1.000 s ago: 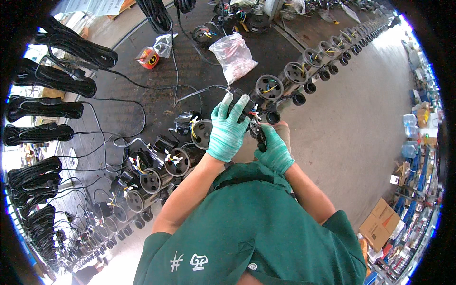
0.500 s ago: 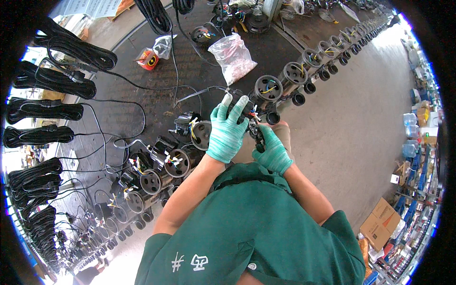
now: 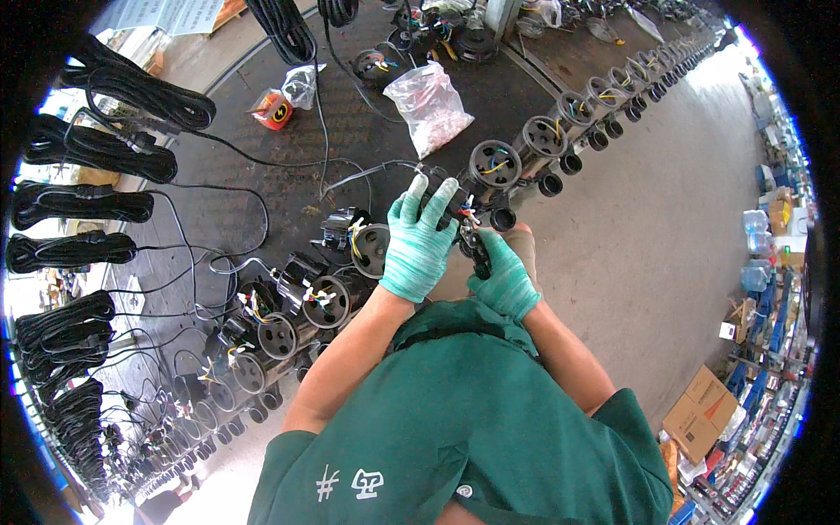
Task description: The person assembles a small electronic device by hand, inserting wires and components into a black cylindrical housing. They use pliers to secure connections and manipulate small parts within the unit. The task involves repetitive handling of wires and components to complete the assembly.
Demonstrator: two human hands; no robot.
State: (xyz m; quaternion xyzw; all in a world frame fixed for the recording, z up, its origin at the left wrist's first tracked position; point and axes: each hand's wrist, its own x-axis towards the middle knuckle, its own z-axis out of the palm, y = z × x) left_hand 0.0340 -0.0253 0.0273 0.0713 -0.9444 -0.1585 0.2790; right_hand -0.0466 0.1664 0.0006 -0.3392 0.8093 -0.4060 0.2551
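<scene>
My left hand point(image 3: 415, 245), in a pale green striped glove, lies over a black motor-like housing point(image 3: 446, 194) with its fingers curled on it. Short red and white wires point(image 3: 469, 208) stick out of the housing beside my fingertips. My right hand point(image 3: 506, 282), gloved the same way, is closed round black hand pliers point(image 3: 477, 253). The head of the pliers is close to those wires, but whether it touches them cannot be made out. Left of my left hand stands a round black cylinder point(image 3: 374, 248) with holes in its end and yellow wires next to it.
More open-ended cylinders point(image 3: 495, 164) line the dark table's edge, up to the right and down to the left. A clear bag of small pale parts point(image 3: 430, 109) lies beyond my hands. Coiled black cables point(image 3: 83, 206) hang along the left, their leads crossing the table point(image 3: 236, 171).
My right hand and the pliers have shifted very slightly. My left hand stays on the black housing.
</scene>
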